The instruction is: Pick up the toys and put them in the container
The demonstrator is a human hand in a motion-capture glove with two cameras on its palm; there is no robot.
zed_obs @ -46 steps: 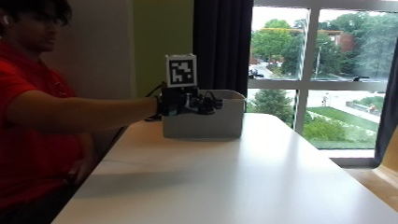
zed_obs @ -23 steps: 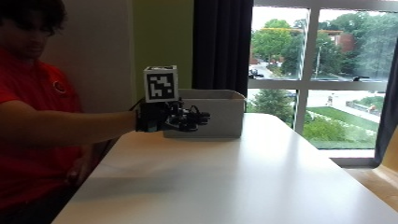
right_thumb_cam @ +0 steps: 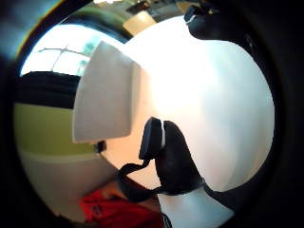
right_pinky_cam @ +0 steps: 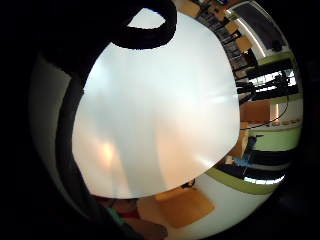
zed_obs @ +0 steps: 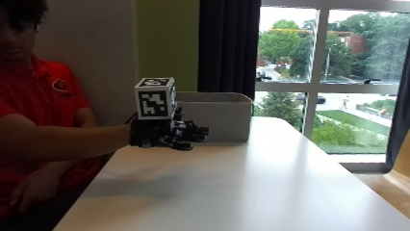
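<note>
Toys do not show in any view of this moment; only the container, a grey open-topped box, stands at the far end of the white desk, close to the window.

Nearest the camera, the desk's bare white top spreads wide. Over its left part the gloved right one of the person's hands hovers above the surface, the forearm stretched level from the person in the red shirt. Against a second ago, when this hand was up at the container's rim, it has drawn back toward the person and dropped lower, so that it now hangs just in front of the container's near left corner, apart from its wall. Its fingers are loosely curled and hold nothing. The bare left hand rests low beside the desk's edge.

From the thumb-side palm view the container lies beside the hand on the desk, its grey wall turned to the palm. Behind the container are a dark curtain and the window.
</note>
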